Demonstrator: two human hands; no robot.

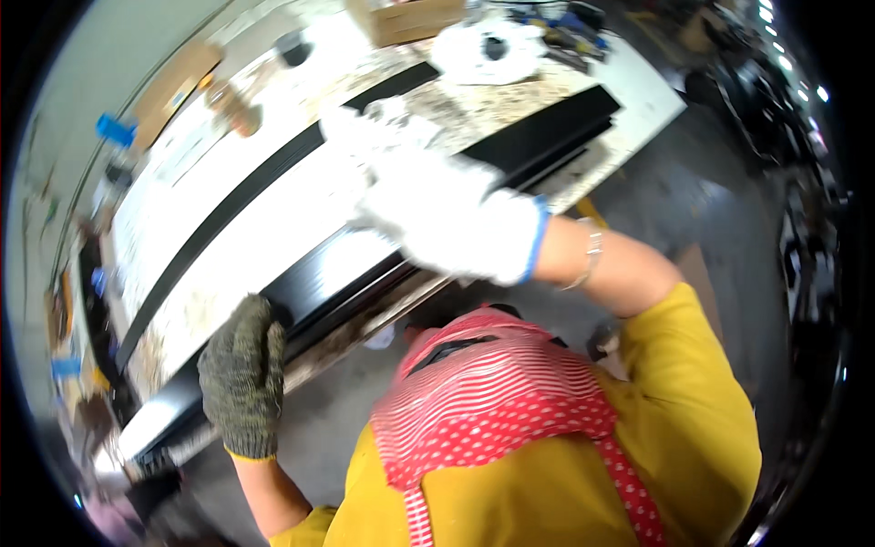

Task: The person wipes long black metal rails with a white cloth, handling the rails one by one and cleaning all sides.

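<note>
A long glossy black panel [342, 264] lies along the near edge of the table, running from lower left to upper right. My left hand [241, 374], in a dark green-grey knit glove, closes over the panel's near side toward its left end. Above the panel's middle is my right hand [456, 214] in a white glove with a blue cuff, blurred by motion. A crumpled white cloth [387, 128] is bunched at its fingers, which are hard to tell apart from it. Beyond both hands, a thin black strip [219, 210] lies across the white tabletop.
On the stained white table [246, 255] stand a bottle of amber liquid [232, 108], a grey cup [293, 47] and a cardboard box [410, 20]. A white plastic bundle [488, 50] and several tools [574, 36] sit at the far right. Grey floor [702, 182] lies right of the table.
</note>
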